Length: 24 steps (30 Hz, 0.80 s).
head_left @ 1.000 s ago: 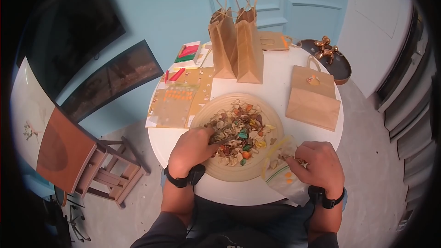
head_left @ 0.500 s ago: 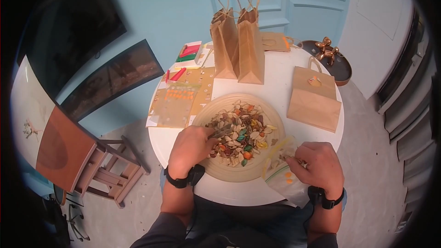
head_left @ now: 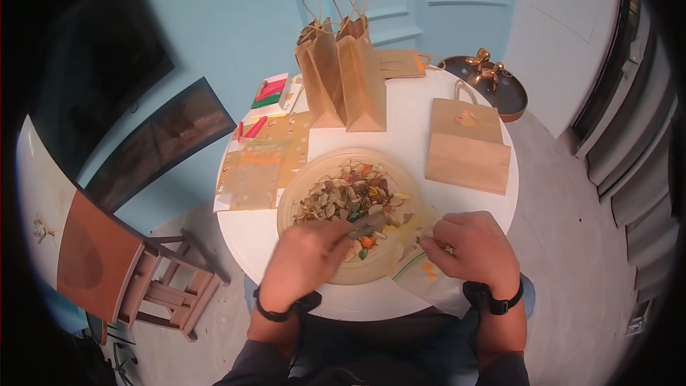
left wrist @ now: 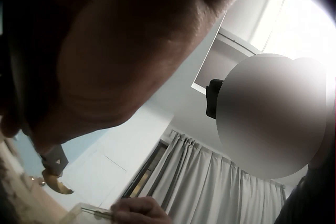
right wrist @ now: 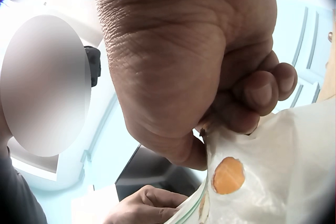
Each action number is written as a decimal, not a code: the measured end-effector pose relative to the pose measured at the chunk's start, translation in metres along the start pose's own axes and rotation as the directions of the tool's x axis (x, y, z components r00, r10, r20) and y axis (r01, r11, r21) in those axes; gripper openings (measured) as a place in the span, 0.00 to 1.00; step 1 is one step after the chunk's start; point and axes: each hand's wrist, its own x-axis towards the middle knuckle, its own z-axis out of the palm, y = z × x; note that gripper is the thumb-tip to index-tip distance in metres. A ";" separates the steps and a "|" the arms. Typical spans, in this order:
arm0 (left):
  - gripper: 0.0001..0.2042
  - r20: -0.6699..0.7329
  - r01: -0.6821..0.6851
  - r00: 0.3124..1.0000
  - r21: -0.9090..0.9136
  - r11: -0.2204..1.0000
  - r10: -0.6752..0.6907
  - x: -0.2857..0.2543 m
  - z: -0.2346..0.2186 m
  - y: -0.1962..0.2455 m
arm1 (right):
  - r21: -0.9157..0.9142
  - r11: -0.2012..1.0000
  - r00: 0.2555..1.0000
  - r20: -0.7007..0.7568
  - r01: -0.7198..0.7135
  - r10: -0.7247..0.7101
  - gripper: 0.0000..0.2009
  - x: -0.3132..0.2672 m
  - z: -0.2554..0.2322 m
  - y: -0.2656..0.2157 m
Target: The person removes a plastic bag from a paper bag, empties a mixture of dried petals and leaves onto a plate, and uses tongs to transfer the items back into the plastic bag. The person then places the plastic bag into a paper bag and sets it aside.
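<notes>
My left hand [head_left: 304, 254] grips flat grey metal tongs [left wrist: 55, 159] over the near side of a round tan plate [head_left: 289, 175]. A curled yellow dried petal [left wrist: 56, 183] sits at the tongs' tip in the left wrist view. Heaped on the plate is potpourri [head_left: 325, 196], dried petals in beige, green, orange and brown. With bent fingers and thumb, my right hand [head_left: 477, 246] pinches the edge of a clear zip bag [head_left: 421, 282] at the plate's right rim. The bag has a green zip line, and an orange round piece [right wrist: 229, 175] shows through it.
Two upright brown paper bags [head_left: 364, 89] stand behind the plate. Another paper bag [head_left: 468, 154] lies at the right. Patterned sheets [head_left: 250, 179], red sticks [head_left: 254, 127] and a small box [head_left: 271, 93] are at the left. A dark tray [head_left: 511, 89] adjoins the table's far right.
My left hand and the tongs have moved right and nearer, toward the bag's mouth. The right hand keeps its pinch on the bag. The head view has shifted slightly.
</notes>
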 end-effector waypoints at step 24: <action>0.12 0.003 0.158 0.985 0.365 0.918 -0.171 0.034 0.027 -0.045 | -0.002 1.000 1.000 -0.005 -0.010 0.010 0.16 0.001 -0.005 -0.003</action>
